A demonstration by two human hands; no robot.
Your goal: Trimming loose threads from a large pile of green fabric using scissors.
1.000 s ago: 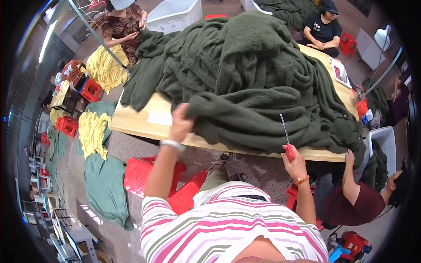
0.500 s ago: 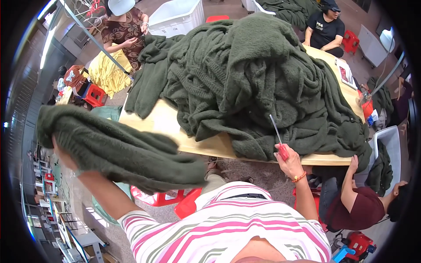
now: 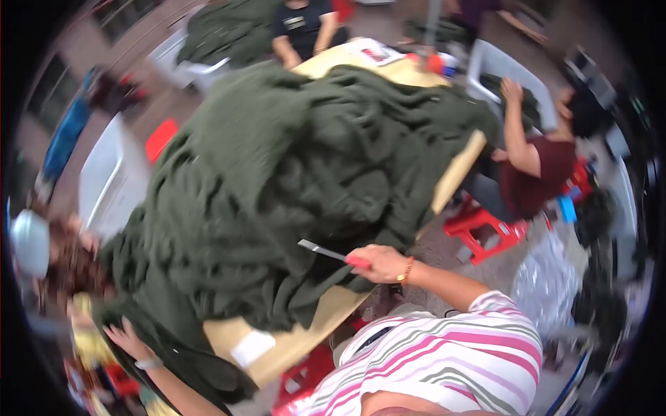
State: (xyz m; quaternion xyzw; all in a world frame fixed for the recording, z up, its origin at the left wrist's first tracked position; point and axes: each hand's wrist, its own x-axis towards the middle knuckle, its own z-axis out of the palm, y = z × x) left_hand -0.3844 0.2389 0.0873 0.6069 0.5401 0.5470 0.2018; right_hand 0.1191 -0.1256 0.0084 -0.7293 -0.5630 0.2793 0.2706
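My left hand (image 3: pixel 132 344) lies at the lower left on a dark green knit garment (image 3: pixel 201 374); its fingers look stretched and apart, though motion blurs them. The garment hangs over the table's near left corner. My right hand (image 3: pixel 381 264) is closed round the red handle of a slim metal-bladed tool (image 3: pixel 325 251), whose exact kind I cannot make out. Its blade points left, above the near side of a large heap of dark green knit garments (image 3: pixel 277 187). The heap spreads over most of the wooden table (image 3: pixel 326 310).
A white paper (image 3: pixel 252 348) rests on the table's near edge. At right, a person in maroon (image 3: pixel 538 177) sits by a red stool (image 3: pixel 479 229) and a white bin (image 3: pixel 479 69). Another person (image 3: pixel 305 31) is at the far side; one in a pale cap (image 3: pixel 31 243) is at left.
My view has turned, swinging the table round. The garment that was held up in my left hand is now down at the table's left corner. My right hand still holds the tool.
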